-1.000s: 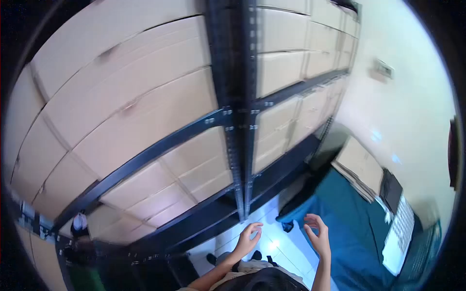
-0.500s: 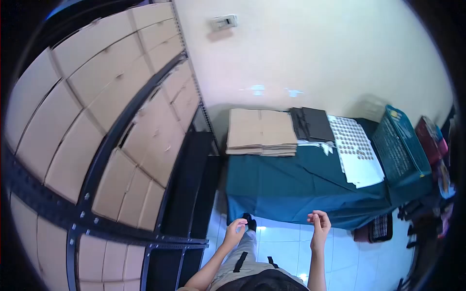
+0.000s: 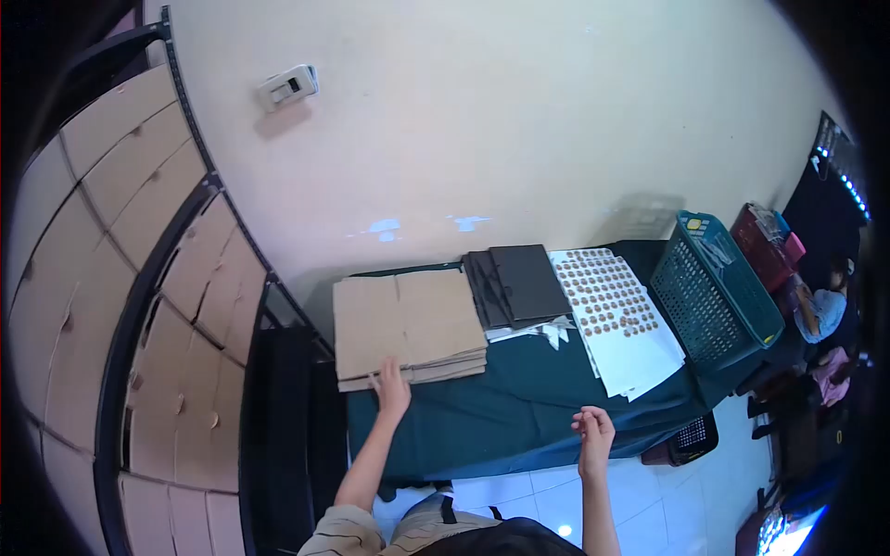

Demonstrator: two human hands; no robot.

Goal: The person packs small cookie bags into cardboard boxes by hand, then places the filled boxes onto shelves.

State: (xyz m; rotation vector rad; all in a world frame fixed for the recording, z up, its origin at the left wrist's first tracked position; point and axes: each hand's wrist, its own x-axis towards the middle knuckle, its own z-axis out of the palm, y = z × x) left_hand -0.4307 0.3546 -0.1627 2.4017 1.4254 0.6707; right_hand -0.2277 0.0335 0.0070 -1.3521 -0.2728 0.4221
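A stack of flat brown cardboard sheets (image 3: 408, 320) lies on the left part of the table with the dark green cloth (image 3: 519, 417). At its front edge is my left hand (image 3: 394, 391), fingers stretched out over the upper sheets' edge and not closed round them. My right hand (image 3: 594, 437) hovers before the table's front edge, fingers loosely bent and apart, with nothing in them. Beside the cardboard are black folded pieces (image 3: 528, 285). White sheets with rows of small round brown stickers (image 3: 607, 295) lie to their right.
A green plastic basket (image 3: 718, 296) stands at the table's right end, with a dark red container (image 3: 765, 246) behind it. Shelving full of cardboard boxes (image 3: 185, 398) rises on my left. A dark basket (image 3: 681, 443) sits on the floor under the table. Another person (image 3: 820, 310) is at the far right.
I have come closer to the table, and the view has turned right. My left hand has reached forward from beside my legs to the cardboard stack's front edge. My right hand stays raised.
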